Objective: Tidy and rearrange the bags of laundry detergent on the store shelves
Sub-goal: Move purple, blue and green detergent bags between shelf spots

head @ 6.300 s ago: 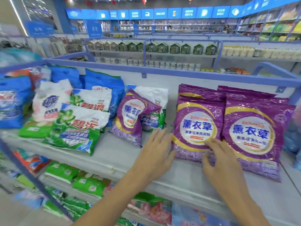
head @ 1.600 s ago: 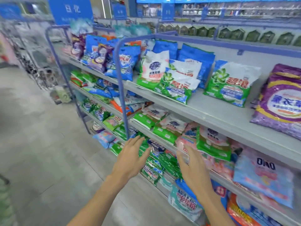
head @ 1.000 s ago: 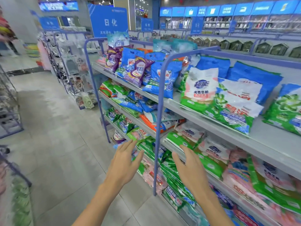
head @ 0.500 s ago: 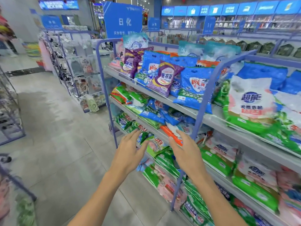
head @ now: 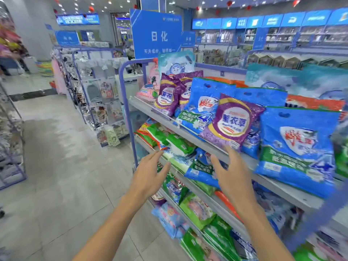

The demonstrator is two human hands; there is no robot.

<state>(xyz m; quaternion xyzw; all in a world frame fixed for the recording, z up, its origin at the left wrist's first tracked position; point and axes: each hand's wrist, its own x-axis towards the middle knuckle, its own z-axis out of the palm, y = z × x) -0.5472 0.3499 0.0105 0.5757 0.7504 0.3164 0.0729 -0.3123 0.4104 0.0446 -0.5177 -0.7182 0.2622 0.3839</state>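
Note:
A purple detergent bag (head: 232,120) leans on blue bags at the front of the top shelf (head: 190,133). Two more purple bags (head: 170,93) stand further left on that shelf. A large blue bag (head: 295,149) lies to the right. My right hand (head: 228,175) is raised with fingers spread, fingertips just below the leaning purple bag, holding nothing. My left hand (head: 148,174) hovers open in front of the second shelf, beside green bags (head: 169,141), touching nothing.
Lower shelves hold green, blue and pink bags (head: 195,210), some hanging over the edges. A blue upright post (head: 130,117) marks the rack's left end. To the left is tiled aisle floor (head: 62,166) and a rack of hanging goods (head: 98,102).
I have moved left along the aisle to another rack section. Both hands have risen from the lower shelves toward the top shelf, the right hand closing on the leaning purple bag.

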